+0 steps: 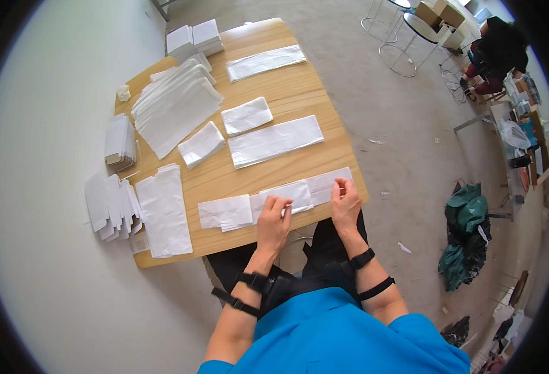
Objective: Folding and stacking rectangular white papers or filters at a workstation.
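Along the near edge of the wooden table (299,103), thin white folded sheets (224,212) lie overlapping in a row. My left hand (273,223) is over the middle of this row, thumb and fingers curled toward each other near a white sheet (294,194). Over the right-hand sheet (325,182), my right hand (345,202) is bent into a pinch. Whatever either hand may hold is too small to make out. Just beyond them lies a long flat white stack (276,141), with two shorter folded white stacks (247,116) farther off and to the left.
A fanned pile of white sheets (176,103) covers the table's far left. White cartons (194,39) stand behind it, and more flat white boxes (113,202) crowd the left edge. Beyond the table, a person (500,53) sits at the far right. Dark green bags (465,218) lie on the floor.
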Demonstrator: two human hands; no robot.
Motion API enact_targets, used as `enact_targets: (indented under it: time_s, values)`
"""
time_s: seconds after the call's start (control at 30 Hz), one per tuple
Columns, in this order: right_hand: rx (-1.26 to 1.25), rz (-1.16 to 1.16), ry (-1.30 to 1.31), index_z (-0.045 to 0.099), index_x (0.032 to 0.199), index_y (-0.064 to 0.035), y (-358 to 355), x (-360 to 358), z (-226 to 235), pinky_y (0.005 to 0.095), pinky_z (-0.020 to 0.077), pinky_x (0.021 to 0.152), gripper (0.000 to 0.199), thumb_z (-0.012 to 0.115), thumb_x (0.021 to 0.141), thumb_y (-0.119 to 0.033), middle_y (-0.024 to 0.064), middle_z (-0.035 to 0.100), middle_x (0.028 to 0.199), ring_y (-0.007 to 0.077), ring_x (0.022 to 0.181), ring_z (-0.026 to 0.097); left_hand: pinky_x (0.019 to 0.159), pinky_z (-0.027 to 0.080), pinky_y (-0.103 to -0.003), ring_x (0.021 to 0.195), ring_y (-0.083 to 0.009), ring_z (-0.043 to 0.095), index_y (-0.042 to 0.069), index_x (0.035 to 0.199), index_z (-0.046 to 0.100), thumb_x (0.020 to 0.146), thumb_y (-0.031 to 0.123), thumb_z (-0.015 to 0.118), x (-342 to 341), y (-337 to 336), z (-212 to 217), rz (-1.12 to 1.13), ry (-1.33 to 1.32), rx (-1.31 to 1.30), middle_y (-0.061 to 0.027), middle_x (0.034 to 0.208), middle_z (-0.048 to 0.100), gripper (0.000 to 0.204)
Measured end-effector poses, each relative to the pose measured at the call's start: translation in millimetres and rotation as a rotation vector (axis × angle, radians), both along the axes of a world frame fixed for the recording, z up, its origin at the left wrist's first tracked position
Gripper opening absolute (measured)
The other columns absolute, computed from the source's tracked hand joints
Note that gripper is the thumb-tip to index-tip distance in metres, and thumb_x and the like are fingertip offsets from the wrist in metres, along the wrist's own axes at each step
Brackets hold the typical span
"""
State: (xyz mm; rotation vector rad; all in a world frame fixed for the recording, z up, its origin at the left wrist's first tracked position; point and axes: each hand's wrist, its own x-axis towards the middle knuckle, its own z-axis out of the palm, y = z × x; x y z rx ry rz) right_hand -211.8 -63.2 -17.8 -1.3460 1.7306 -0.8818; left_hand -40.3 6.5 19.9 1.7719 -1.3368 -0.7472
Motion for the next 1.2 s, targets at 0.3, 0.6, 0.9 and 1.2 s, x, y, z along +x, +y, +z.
enact_targets:
  time_s: [0.3, 0.6, 0.9, 1.2]
  values:
    - [0.012, -0.075, 0.476, 0.056, 0.097, -0.0041, -25, -38, -8, 0.0415, 0.0485, 0.076, 0.032, 0.073, 0.073, -0.018, 0.0121, 0.059, 0.089, 0.0298, 0.086, 0.059, 0.077, 0.049, -0.038, 0.090, -0.0250, 0.059, 0.011, 0.102, 0.060, 0.075, 0.016, 0.074, -20, -35, -44, -0.143, -0.192, 0.094, -0.0078, 0.093, 0.054, 0.031]
    - [0.053, -0.021, 0.378, 0.061, 0.077, -0.0057, -30, -42, -14, 0.0396, 0.0503, 0.072, 0.018, 0.075, 0.070, -0.015, 0.0086, 0.062, 0.086, 0.0278, 0.083, 0.061, 0.080, 0.050, -0.039, 0.093, -0.0270, 0.058, 0.010, 0.106, 0.055, 0.067, 0.023, 0.081, -19, -40, -40, -0.175, -0.251, 0.139, -0.0082, 0.097, 0.052, 0.048]
    - [-0.161, 0.032, -0.060, 0.054, 0.105, -0.0026, 2, 2, 31, 0.0352, 0.0515, 0.070, 0.026, 0.065, 0.081, -0.004, 0.0130, 0.064, 0.083, 0.0250, 0.075, 0.065, 0.079, 0.050, -0.035, 0.091, -0.0233, 0.059, 0.009, 0.111, 0.056, 0.075, 0.021, 0.076, -7, -38, -41, -0.221, -0.247, 0.164, -0.0082, 0.099, 0.055, 0.043]
    - [-0.501, 0.308, 0.243, 0.057, 0.110, -0.0051, 37, 67, 29, 0.0426, 0.0482, 0.071, 0.034, 0.065, 0.077, -0.004, 0.0147, 0.062, 0.085, 0.0344, 0.081, 0.061, 0.072, 0.050, -0.024, 0.088, -0.0119, 0.057, -0.001, 0.135, 0.036, 0.091, 0.028, 0.066, -2, -19, -24, 0.295, 0.802, 0.180, -0.0070, 0.095, 0.061, 0.061]
